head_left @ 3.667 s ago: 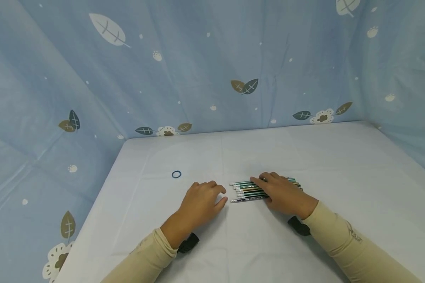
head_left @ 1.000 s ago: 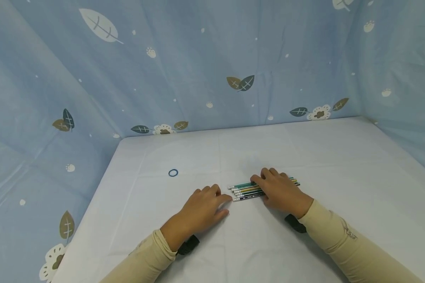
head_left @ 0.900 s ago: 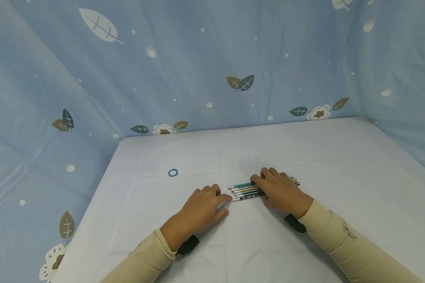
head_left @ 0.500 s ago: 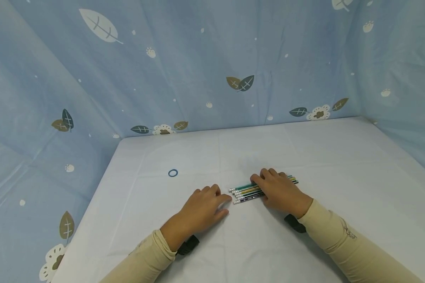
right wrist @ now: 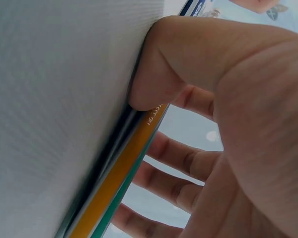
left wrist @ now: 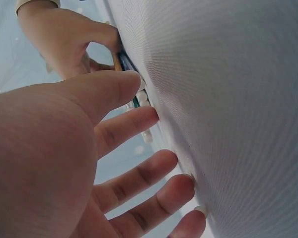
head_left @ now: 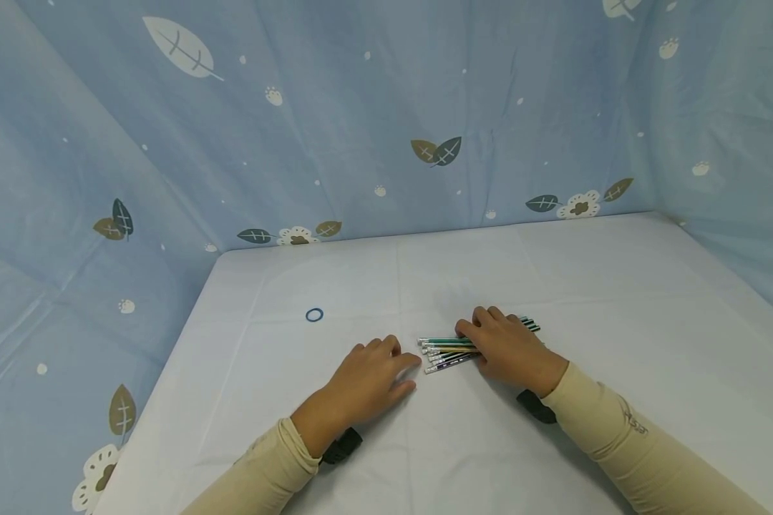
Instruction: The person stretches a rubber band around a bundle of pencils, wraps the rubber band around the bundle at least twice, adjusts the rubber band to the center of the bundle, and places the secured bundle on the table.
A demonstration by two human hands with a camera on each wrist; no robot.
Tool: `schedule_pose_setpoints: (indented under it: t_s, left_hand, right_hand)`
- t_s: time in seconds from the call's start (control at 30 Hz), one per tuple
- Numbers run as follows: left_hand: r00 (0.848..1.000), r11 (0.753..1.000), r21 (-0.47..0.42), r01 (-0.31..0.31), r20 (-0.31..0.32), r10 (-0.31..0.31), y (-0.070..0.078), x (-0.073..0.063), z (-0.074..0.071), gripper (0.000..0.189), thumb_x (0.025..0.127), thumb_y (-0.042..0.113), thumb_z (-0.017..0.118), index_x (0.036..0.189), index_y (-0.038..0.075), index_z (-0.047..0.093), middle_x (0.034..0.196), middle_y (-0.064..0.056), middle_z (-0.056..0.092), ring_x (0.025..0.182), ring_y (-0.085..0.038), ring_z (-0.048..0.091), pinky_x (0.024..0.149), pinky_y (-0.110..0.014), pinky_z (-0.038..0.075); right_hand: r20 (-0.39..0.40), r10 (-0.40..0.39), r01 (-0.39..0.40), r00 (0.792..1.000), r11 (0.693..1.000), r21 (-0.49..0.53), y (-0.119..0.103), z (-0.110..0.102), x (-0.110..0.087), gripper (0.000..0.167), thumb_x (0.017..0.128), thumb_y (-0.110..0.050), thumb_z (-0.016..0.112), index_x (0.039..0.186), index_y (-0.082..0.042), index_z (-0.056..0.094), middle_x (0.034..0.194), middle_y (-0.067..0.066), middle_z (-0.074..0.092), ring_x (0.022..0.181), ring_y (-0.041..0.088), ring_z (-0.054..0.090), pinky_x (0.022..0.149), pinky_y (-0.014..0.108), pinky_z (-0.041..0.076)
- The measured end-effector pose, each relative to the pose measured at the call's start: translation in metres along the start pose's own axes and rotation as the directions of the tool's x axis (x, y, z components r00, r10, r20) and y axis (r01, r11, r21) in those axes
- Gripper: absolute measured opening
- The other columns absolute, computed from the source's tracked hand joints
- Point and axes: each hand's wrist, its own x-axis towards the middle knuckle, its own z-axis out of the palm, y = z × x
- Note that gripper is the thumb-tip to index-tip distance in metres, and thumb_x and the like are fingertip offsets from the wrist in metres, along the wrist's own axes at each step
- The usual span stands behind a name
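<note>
Head cam: light was soft, diffuse, mid-bright; blurry-edged shadows fell on the white cloth-covered tabletop under both tan fabric sleeves. Pale sheen showed toward L side of the blue leaf-print fabric backdrop. Slim green, black & yellow pencils came out small, fine detail soft. L wrist cam: cloth went dim grey, close-up bare left hand slightly soft. R wrist cam: cloth shaded, bg pale, washed-out.
</note>
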Motion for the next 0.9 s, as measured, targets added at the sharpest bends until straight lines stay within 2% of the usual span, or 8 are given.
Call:
schedule_pose_setpoints:
  t_s: [0.33,0.63,0.9]
  left_hand:
    - [1.000,1.000,-0.006,-0.004,0.000,0.004,-0.0005,-0.0002,0.0000,0.034,0.095,0.039,0.067,0.126,0.027,0.068,0.111,-0.001,0.062,0.095,-0.018,0.060,0.076,-0.037,0.049]
    - [1.000,1.000,-0.009,-0.003,0.001,0.004,-0.0010,0.0005,0.0004,0.034,0.095,0.039,0.067,0.127,0.027,0.067,0.111,-0.001,0.062,0.095,-0.018,0.060,0.077,-0.037,0.049]
    - [1.000,1.000,0.001,-0.004,-0.002,0.004,-0.0010,0.0006,0.0008,0.034,0.095,0.039,0.068,0.126,0.027,0.068,0.110,-0.001,0.062,0.094,-0.018,0.060,0.076,-0.035,0.049]
  right_hand:
    - [0.006,-0.005,0.005,1.000,1.000,0.021,0.0019,0.0002,0.0006,0.043,0.072,0.000,0.080,0.107,-0.016,0.061,0.093,0.003,0.053,0.083,0.019,0.049,0.066,0.038,0.047]
    - [0.048,0.016,-0.017,0.999,1.000,0.020,0.0027,-0.0015,0.0022,0.043,0.072,-0.003,0.079,0.108,-0.017,0.060,0.093,0.003,0.053,0.084,0.019,0.048,0.068,0.039,0.047]
    - [0.050,0.013,-0.014,0.999,1.000,0.008,0.0022,-0.0012,0.0025,0.043,0.072,-0.005,0.081,0.109,-0.015,0.061,0.093,0.005,0.054,0.083,0.020,0.049,0.066,0.038,0.048]
